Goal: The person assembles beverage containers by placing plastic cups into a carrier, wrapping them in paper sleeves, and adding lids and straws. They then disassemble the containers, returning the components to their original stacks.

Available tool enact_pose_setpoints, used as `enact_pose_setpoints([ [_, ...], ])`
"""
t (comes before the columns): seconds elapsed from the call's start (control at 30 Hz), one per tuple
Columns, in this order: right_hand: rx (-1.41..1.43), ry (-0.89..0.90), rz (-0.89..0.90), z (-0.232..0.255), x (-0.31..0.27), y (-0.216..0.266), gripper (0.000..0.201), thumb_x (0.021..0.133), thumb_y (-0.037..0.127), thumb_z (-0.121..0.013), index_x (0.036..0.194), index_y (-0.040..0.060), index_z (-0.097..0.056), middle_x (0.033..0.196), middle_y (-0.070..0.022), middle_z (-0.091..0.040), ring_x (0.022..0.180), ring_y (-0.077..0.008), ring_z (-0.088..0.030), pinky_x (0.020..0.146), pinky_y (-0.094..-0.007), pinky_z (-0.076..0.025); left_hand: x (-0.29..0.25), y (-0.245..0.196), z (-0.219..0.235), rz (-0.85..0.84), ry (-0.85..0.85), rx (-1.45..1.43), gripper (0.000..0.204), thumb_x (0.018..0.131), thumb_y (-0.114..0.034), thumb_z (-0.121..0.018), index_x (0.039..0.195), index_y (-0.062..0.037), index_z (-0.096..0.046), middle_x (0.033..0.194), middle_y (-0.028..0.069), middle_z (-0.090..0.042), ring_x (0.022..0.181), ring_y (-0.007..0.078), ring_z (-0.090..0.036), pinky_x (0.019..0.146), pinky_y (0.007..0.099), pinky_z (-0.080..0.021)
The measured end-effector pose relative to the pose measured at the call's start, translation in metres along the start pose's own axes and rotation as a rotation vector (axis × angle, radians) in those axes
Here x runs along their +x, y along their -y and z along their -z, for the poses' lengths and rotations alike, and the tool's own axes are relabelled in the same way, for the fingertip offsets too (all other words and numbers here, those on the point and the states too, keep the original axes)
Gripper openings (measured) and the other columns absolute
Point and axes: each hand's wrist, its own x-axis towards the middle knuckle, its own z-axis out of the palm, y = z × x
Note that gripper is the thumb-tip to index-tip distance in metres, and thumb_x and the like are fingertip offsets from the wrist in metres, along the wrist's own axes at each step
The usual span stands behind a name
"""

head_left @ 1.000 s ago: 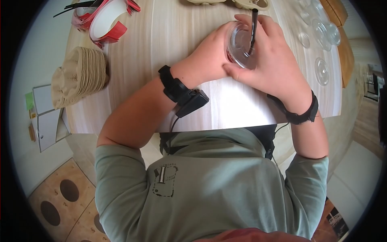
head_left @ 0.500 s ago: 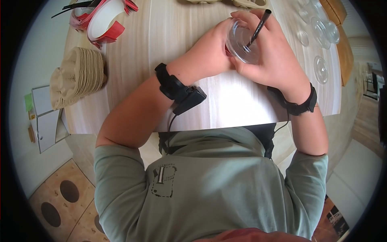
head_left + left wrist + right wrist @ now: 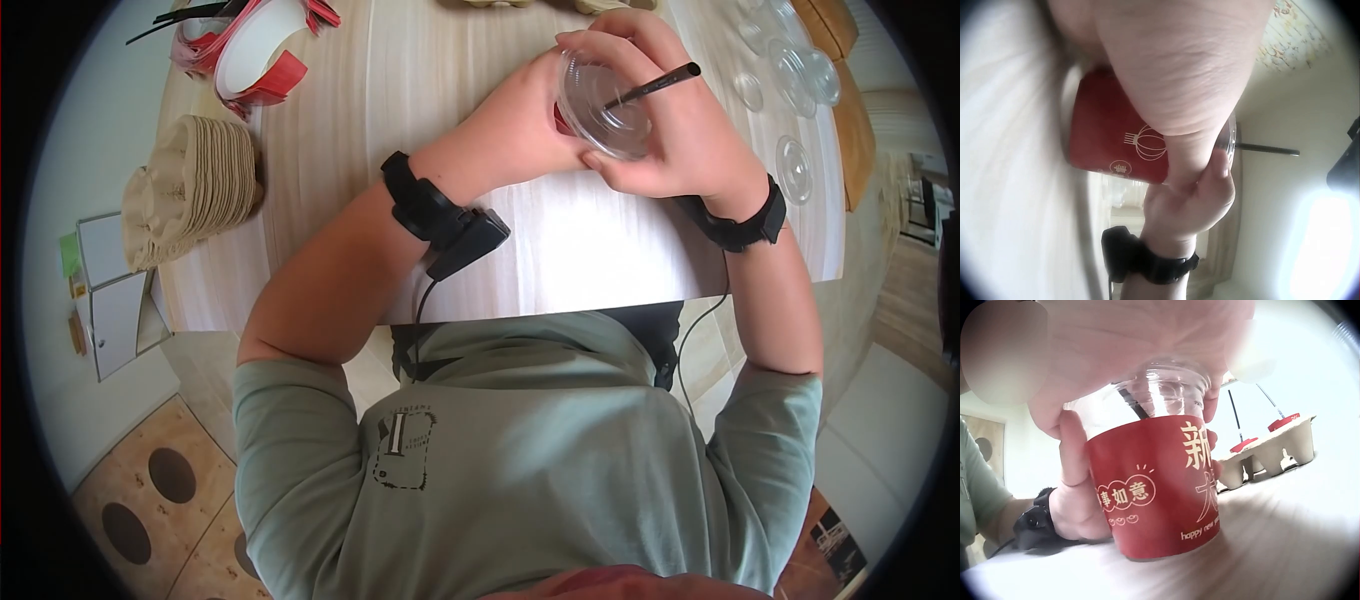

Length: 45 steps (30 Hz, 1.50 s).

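Both hands are round one clear plastic cup with a red printed sleeve (image 3: 1147,494), which stands on the table. My left hand (image 3: 515,130) grips the cup's side at the sleeve. The right hand (image 3: 685,130) lies over the clear lid (image 3: 600,105), its fingers and thumb curled at the rim. A black straw (image 3: 655,86) goes through the lid and leans to the right, beside the right hand. In the left wrist view the red sleeve (image 3: 1110,131) shows beneath the left hand (image 3: 1179,62).
A stack of pulp cup carriers (image 3: 205,180) stands at the table's left, with red and white sleeves (image 3: 270,80) behind it. Clear lids (image 3: 795,170) lie at the right. In the right wrist view, a carrier (image 3: 1285,447) holds red-sleeved cups with straws.
The straw has tipped from nearly upright to leaning right. The right hand has shifted round the lid, its wrist moving slightly up in view. The left hand still holds the cup.
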Motion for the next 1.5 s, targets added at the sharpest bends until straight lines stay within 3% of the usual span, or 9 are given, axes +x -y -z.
enact_pose_setpoints([
  [0.57,0.175,0.026,0.069,0.001,-0.004,-0.014,0.077,0.07,0.042,-0.078,0.134,0.0012,-0.062,0.127,-0.0173,-0.052,0.117,-0.0322,-0.056,0.102,-0.0438,-0.047,0.0,-0.005,0.006,-0.002,0.103,-0.057,0.074,0.075,-0.011,-0.087,0.138,-0.0049,-0.05,0.129,0.0072,-0.062,0.119,0.018,-0.06,0.101,0.0355,-0.051],
  [0.67,0.22,0.105,0.09,0.008,-0.003,-0.016,0.08,0.069,0.032,-0.084,0.137,0.0007,-0.056,0.124,-0.0226,-0.051,0.114,-0.0387,-0.056,0.102,-0.0427,-0.046,0.001,0.006,0.004,-0.051,-0.024,0.075,0.071,0.078,-0.01,-0.084,0.139,-0.004,-0.049,0.129,0.0078,-0.061,0.118,0.0175,-0.06,0.101,0.0348,-0.05],
  [0.77,0.014,-0.013,-0.036,0.002,0.003,0.004,0.078,0.068,0.031,-0.084,0.135,-0.0001,-0.056,0.125,-0.0241,-0.052,0.114,-0.0407,-0.056,0.101,-0.0444,-0.047,-0.003,0.005,-0.002,-0.168,-0.077,0.135,0.066,0.081,-0.007,-0.08,0.139,-0.0034,-0.048,0.13,0.0081,-0.06,0.118,0.017,-0.059,0.101,0.0343,-0.05],
  [0.87,-0.138,-0.171,-0.235,-0.015,0.001,0.025,0.075,0.067,0.028,-0.079,0.133,-0.0011,-0.058,0.121,-0.0253,-0.057,0.107,-0.0429,-0.057,0.095,-0.0456,-0.05,0.0,0.018,-0.004,-0.181,-0.108,0.15,0.078,0.075,-0.009,-0.082,0.143,-0.002,-0.044,0.136,0.0178,-0.057,0.124,0.0308,-0.06,0.101,0.0398,-0.052],
  [0.97,-0.105,-0.122,-0.199,-0.015,-0.001,0.015,0.08,0.075,0.038,-0.077,0.14,-0.0011,-0.053,0.128,-0.0216,-0.056,0.117,-0.038,-0.057,0.103,-0.0432,-0.047,0.0,0.014,-0.002,-0.227,-0.101,0.161,0.075,0.077,-0.008,-0.081,0.142,-0.0019,-0.045,0.134,0.0169,-0.059,0.123,0.0295,-0.061,0.101,0.0389,-0.052],
  [1.07,-0.052,-0.061,-0.182,-0.009,0.001,0.015,0.077,0.068,0.032,-0.085,0.132,-0.0007,-0.056,0.128,-0.0251,-0.051,0.117,-0.0415,-0.055,0.104,-0.0457,-0.046,0.0,0.003,0.003,-0.061,0.0,0.047,0.067,0.083,-0.005,-0.079,0.141,-0.0037,-0.047,0.132,0.0069,-0.059,0.12,0.0166,-0.058,0.103,0.0338,-0.05],
  [1.27,0.214,0.077,-0.166,-0.001,-0.003,0.005,0.088,0.075,0.052,-0.073,0.144,0.0007,-0.053,0.135,-0.0185,-0.05,0.126,-0.0326,-0.053,0.11,-0.0454,-0.042,-0.002,-0.003,0.007,0.027,0.124,-0.178,0.08,0.072,-0.01,-0.091,0.14,-0.0042,-0.049,0.13,0.0067,-0.06,0.12,0.0189,-0.06,0.102,0.0351,-0.053],
  [1.37,0.165,0.09,-0.002,0.016,0.004,0.01,0.078,0.069,0.033,-0.083,0.133,-0.0015,-0.054,0.127,-0.022,-0.051,0.116,-0.0377,-0.056,0.105,-0.0428,-0.045,-0.003,-0.004,0.001,-0.069,0.059,-0.087,0.084,0.073,-0.013,-0.092,0.143,-0.0045,-0.047,0.134,0.0086,-0.059,0.123,0.0196,-0.059,0.102,0.0361,-0.053],
  [1.5,0.226,0.041,0.004,0.012,-0.003,-0.008,0.082,0.07,0.034,-0.081,0.138,-0.0019,-0.051,0.129,-0.0204,-0.05,0.12,-0.034,-0.053,0.105,-0.0433,-0.043,-0.003,0.007,0.0,-0.106,-0.019,0.004,0.094,0.07,-0.017,-0.095,0.147,-0.0036,-0.042,0.142,0.011,-0.054,0.127,0.0204,-0.057,0.1,0.035,-0.054],
])
